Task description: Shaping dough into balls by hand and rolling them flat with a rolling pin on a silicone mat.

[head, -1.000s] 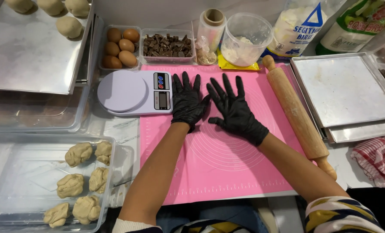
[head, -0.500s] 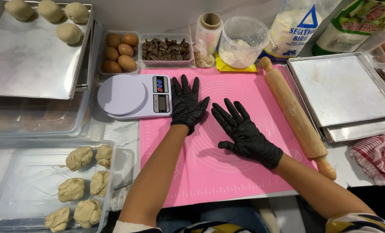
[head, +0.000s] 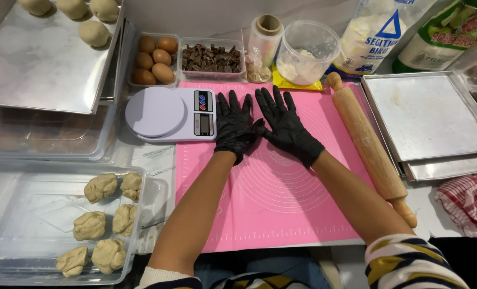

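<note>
A: Did the hands move?
B: Yes. The right hand (head: 287,124) slid back up beside the left hand (head: 235,127). Both lie flat, fingers spread, holding nothing, on the pink mat (head: 281,203).

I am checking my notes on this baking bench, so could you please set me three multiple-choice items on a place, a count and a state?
1. Where does the rolling pin lie?
A. on the right part of the pink mat
B. in the clear tub
C. on the scale

2. How many dough pieces lie in the clear tub at lower left?
A. three
B. six
C. nine

3. How do the gloved hands rest?
A. clenched around the pin
B. flat on the mat, fingers spread
C. lifted, holding an egg

Answers: 1 A, the pin slants along the mat's right side. 2 B, six lumps show. 3 B, the left hand and right hand lie palm down, side by side.
</note>
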